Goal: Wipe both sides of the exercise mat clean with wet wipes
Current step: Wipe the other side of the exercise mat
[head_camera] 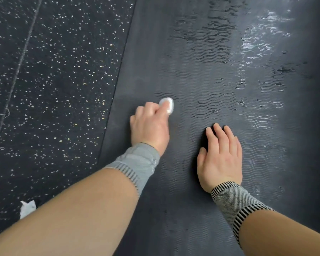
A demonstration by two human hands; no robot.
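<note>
Speckled black rubber floor (54, 80) fills the left half of the frame, and a crumpled white wipe (27, 208) lies on it at the lower left, beside the person's forearm. Right of the floor, the grey ribbed exercise mat (201, 80) runs from the bottom edge up to the top of the frame, its long axis pointing away from the person and slightly to the right.

Nearest on the mat, the right hand (221, 156) lies flat at lower centre-right, fingers straight and pressed to the surface, probably bracing it. Just further up and to the left, the left hand (150, 126) pinches a small bunched wet wipe (167, 104) against the mat, close to the mat's left edge. The two hands are apart.

Beyond them, toward the upper right, dark and shiny streaks mark damp patches. The strip along the left edge above the wipe looks dry, so the coming stroke likely runs upward along that edge, led by the left hand.
</note>
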